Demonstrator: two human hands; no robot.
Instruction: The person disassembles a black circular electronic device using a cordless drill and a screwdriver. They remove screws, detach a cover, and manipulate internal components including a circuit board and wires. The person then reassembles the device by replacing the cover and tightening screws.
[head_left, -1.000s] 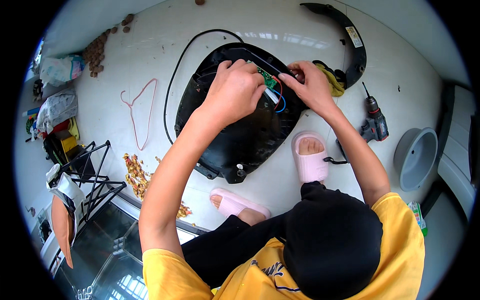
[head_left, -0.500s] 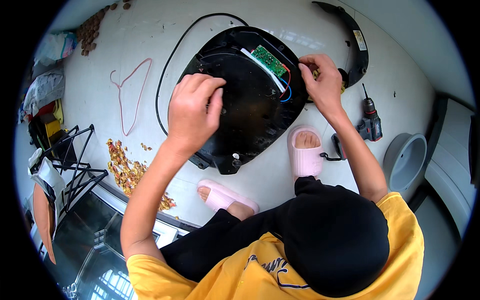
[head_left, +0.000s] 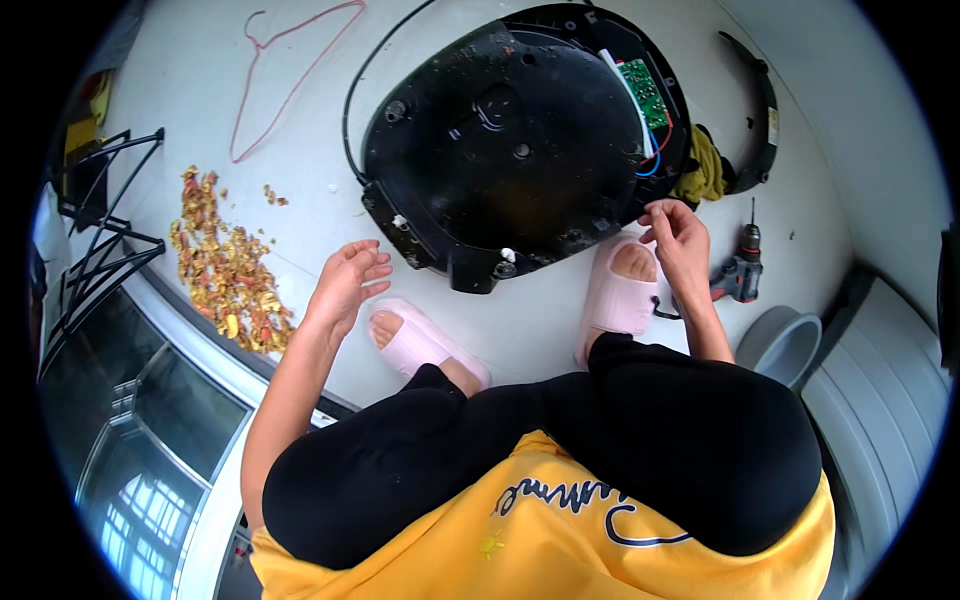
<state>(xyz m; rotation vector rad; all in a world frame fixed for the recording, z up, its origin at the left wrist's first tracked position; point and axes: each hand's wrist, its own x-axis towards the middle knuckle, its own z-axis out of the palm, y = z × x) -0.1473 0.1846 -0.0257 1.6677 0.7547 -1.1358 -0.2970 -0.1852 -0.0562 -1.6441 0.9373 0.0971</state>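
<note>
A black oval appliance housing (head_left: pixel 460 130) lies on the floor in front of my feet. On its right side sit a green circuit board (head_left: pixel 643 92), a white strip (head_left: pixel 625 100) and red and blue wires. My left hand (head_left: pixel 350 285) hovers near the housing's lower left edge, fingers loosely bent and apart, holding nothing visible. Close to the lower right edge is my right hand (head_left: pixel 680 240), its fingers curled with a gap between thumb and forefinger; I see nothing in it. Whether its fingertips touch the housing, I cannot tell.
A yellow cloth (head_left: pixel 704 168) and a curved black part (head_left: pixel 757 120) lie to the right, with a cordless drill (head_left: pixel 740 268) and grey basin (head_left: pixel 780 343) nearer. On the left are dried peel-like scraps (head_left: pixel 225 265), a pink hanger (head_left: pixel 290 85) and a black folding frame (head_left: pixel 105 205).
Both hands have drawn back from over the housing toward me. The view has shifted, and the housing now appears higher and turned, with its board further right.
</note>
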